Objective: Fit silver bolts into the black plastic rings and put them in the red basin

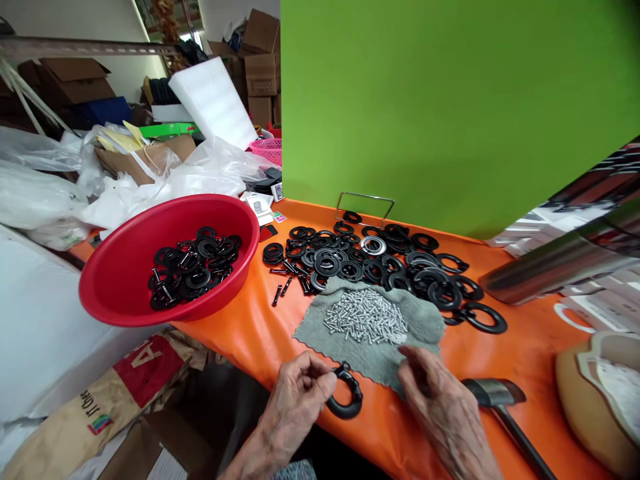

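My left hand pinches a black open ring by its top, at the near edge of the orange table. My right hand rests knuckles up on the corner of a grey cloth, its fingers curled under; what they hold is hidden. A heap of small silver pins lies on the cloth. Behind the cloth spreads a pile of black rings. A red bowl on the left holds several black rings with pins.
A hammer lies just right of my right hand. A green board stands behind the table. White boxes and a dark roll sit at the right. Plastic bags, cartons and a paper sack crowd the left.
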The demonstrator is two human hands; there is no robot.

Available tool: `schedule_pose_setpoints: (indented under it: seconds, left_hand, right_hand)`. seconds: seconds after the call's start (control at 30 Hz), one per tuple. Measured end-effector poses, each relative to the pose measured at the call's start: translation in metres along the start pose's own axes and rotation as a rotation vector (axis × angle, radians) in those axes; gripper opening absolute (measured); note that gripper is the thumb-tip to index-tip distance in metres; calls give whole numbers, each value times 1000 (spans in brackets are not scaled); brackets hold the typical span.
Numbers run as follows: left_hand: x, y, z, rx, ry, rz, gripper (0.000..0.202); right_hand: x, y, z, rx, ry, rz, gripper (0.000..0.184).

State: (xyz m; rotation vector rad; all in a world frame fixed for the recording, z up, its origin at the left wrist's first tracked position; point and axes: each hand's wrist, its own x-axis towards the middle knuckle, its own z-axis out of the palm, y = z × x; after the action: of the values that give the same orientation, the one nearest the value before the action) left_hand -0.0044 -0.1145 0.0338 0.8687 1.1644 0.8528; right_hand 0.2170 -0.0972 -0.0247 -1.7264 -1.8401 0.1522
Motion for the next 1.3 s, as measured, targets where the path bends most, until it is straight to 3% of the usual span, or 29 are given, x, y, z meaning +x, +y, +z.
schedule_pose_setpoints:
  seconds: [0.3, 0.47, 0.67, 0.87, 1.0, 1.13, 1.3]
  left_hand:
    - [1, -5, 2, 143, -15, 62, 24]
    - [-3, -4, 6, 272, -27, 93, 16]
    - [-4, 1, 3, 399, -52, 151, 14]
    - [-3, -2, -4, 480, -106, 185, 9]
    - [-5, 1, -7, 514, -148, 182, 9]
    - [-5, -2, -5, 538, -152, 212, 12]
    - [2, -30, 8, 837, -53, 355, 46]
  right_hand:
    - [-25, -52, -6, 601, -209, 244, 21]
    - [-26, -72, -6, 724, -191, 282, 18]
    - [-26, -69, -2, 846, -298, 328, 19]
    - [-20, -75, -7, 1063, -403, 535, 32]
    - [-20, -74, -16, 993, -521, 562, 38]
    - [-29, -58, -26, 878, -467, 604, 37]
    - [-46, -35, -34, 842, -338, 775, 47]
